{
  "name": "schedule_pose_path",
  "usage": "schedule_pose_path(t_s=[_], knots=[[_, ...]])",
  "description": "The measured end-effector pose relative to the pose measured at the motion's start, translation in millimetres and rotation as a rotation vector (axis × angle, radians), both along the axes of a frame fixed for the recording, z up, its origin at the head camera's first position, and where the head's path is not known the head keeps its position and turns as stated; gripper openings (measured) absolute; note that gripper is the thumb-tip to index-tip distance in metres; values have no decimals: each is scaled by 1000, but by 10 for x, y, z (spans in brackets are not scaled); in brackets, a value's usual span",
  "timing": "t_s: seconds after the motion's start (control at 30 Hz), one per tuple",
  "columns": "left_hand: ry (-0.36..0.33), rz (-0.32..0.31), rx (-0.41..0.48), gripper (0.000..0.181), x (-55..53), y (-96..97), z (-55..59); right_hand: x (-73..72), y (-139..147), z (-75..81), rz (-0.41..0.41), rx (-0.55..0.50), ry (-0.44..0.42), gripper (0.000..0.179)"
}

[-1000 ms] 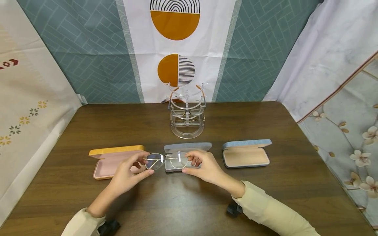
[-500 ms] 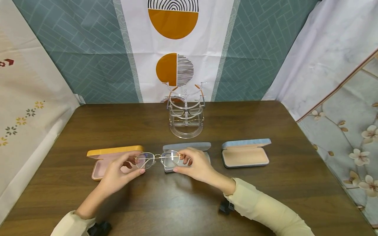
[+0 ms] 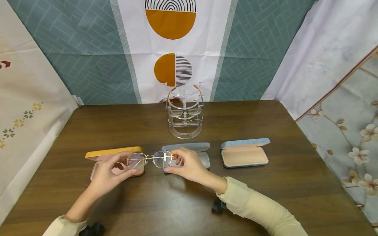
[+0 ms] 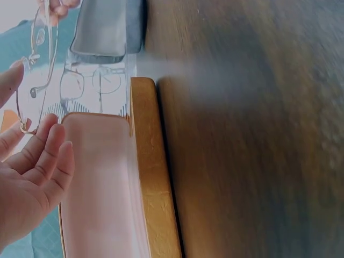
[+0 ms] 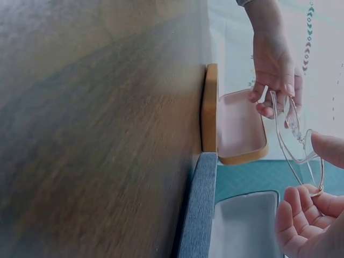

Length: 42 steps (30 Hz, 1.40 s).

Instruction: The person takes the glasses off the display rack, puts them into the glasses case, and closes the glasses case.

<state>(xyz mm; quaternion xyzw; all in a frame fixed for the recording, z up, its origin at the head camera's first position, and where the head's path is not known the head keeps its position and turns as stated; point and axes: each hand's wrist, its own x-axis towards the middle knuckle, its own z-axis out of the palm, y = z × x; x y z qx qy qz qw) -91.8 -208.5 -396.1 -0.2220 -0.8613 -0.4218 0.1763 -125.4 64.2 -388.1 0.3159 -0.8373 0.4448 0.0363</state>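
A: What do we list as done?

B: Wire-rimmed glasses [image 3: 161, 160], one pair, off the clear stand [image 3: 185, 135], raised near the yellow case [image 3: 113, 151] and grey case [image 3: 189, 146]. Left hand [image 3: 107, 173] pinches one end, right hand [image 3: 190, 166] the other. Lids up on both cases, likewise the blue case [image 3: 245, 156].

A: And outstanding?

B: We judge it partway: pair not yet set down; temples folded or not, we cannot tell. Other glasses [image 3: 193, 112] sit on the stand.
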Motion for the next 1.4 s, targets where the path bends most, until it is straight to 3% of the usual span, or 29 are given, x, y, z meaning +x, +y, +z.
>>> schedule_pose_path(t_s=[0.17,0.53,0.9,1.4], knots=[[33,19,-41,52,-21,-59,4,1,-55,31,-13,-2,4,37],[-7,49,-53,50,75,-101,150,15,-201,21,13,6,-13,36],[-7,35,-74,52,50,-323,-8,11,-318,-5,21,14,-21,34],[-53,72,-76,51,86,-404,3,12,-457,-36,-6,51,-41,36]])
